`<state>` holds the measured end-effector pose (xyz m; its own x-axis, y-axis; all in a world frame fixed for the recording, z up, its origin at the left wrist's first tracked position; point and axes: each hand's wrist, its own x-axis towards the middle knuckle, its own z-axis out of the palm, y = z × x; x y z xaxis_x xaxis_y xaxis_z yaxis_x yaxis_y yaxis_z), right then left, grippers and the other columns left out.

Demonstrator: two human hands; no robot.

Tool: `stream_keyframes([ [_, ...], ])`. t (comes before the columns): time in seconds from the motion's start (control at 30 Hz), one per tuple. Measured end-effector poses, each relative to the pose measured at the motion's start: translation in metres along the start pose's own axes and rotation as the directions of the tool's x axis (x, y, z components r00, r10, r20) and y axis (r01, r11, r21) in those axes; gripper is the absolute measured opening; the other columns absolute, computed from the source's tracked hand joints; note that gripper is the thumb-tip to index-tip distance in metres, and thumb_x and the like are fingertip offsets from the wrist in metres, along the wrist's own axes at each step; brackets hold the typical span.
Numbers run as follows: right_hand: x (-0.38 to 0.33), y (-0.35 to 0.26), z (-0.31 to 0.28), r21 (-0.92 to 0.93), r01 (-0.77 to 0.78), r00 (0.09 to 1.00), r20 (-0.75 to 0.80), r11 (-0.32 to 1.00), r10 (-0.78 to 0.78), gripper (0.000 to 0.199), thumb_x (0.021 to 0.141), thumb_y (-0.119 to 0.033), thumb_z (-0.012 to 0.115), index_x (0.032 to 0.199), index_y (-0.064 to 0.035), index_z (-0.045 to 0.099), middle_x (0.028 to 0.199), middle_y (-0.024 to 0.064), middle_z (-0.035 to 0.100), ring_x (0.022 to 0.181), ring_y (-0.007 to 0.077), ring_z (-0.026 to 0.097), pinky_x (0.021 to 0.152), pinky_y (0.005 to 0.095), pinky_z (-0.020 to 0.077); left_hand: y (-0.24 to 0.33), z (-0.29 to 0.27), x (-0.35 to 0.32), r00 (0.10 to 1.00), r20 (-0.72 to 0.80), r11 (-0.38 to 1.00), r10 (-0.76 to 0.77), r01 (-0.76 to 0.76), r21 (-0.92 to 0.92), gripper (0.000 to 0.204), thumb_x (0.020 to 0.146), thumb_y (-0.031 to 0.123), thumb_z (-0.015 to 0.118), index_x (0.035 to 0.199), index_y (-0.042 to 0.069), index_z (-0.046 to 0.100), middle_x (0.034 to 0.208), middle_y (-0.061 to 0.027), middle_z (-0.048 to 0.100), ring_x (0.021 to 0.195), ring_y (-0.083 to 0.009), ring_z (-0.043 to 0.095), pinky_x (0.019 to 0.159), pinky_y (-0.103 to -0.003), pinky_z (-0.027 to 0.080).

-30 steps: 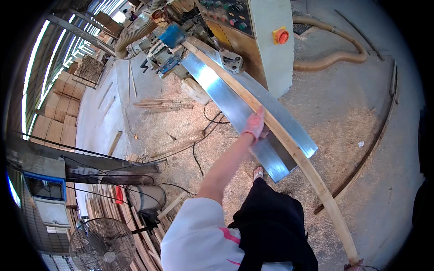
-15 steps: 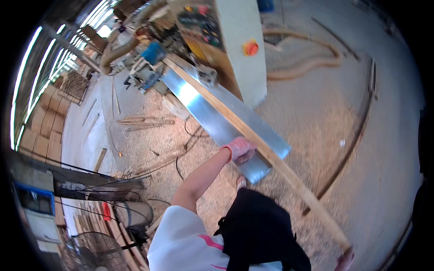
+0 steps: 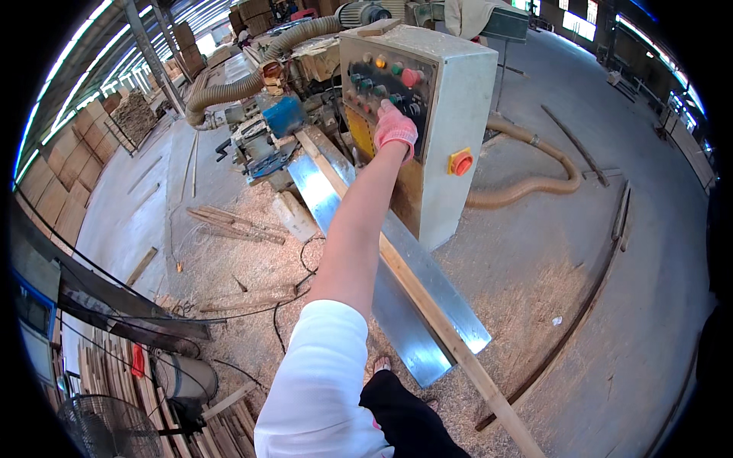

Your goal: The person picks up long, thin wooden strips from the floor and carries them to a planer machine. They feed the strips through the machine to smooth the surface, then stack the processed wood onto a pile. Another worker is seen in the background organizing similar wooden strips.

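Pink-gloved left hand [image 3: 395, 126] stretched far to the grey control panel [image 3: 385, 76], grip empty, fingers laid together over the buttons; long wooden strip [image 3: 450, 343] left lying along the steel feed bench [image 3: 397, 328], aligned toward the machine.

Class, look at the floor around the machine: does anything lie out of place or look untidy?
Yes. Sawdust covers the floor beside the metal table, with loose wood offcuts and a black cable trailing through it, which looks like a tripping risk.

I see stacked brown cardboard boxes [image 3: 57, 179] along the frame's left edge, and more stacked brown boxes [image 3: 185, 34] at upper left.
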<state>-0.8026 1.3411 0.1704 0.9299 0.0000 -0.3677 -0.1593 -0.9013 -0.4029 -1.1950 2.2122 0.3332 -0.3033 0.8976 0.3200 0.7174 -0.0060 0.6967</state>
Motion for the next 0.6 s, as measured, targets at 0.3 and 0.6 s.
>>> stream_keyframes([
  [0.3, -0.017, -0.027, 0.023, -0.183, 0.006, 1.000, 0.017, 0.983, -0.003, 0.039, 0.079, -0.042, 0.064, 0.085, -0.0038, 0.062, 0.067, 0.0027, 0.055, 0.059, 0.0143, 0.048, 0.054, 0.0307, 0.0406, -0.024, 0.007, 0.020, 0.955, -0.117, 0.959, 0.274, -0.281, -0.045, 0.039, 0.080, 0.013, 0.051, 0.118, 0.005, 0.051, 0.128, -0.0143, 0.046, 0.107, -0.0355, 0.054, 0.089, -0.040, 0.044],
  [0.6, -0.042, -0.077, 0.109, 0.022, 0.263, 0.881, 0.401, 0.965, -0.249, 0.034, 0.082, -0.033, 0.062, 0.100, -0.0043, 0.061, 0.081, 0.0062, 0.057, 0.071, 0.0147, 0.053, 0.063, 0.0301, 0.0459, -0.158, -0.043, -0.332, 0.680, 0.659, 0.769, 0.322, -0.594, 0.237, 0.096, 0.079, 0.068, 0.039, 0.135, -0.009, 0.028, 0.142, -0.0281, 0.023, 0.134, -0.0417, 0.019, 0.110, -0.051, 0.010],
])
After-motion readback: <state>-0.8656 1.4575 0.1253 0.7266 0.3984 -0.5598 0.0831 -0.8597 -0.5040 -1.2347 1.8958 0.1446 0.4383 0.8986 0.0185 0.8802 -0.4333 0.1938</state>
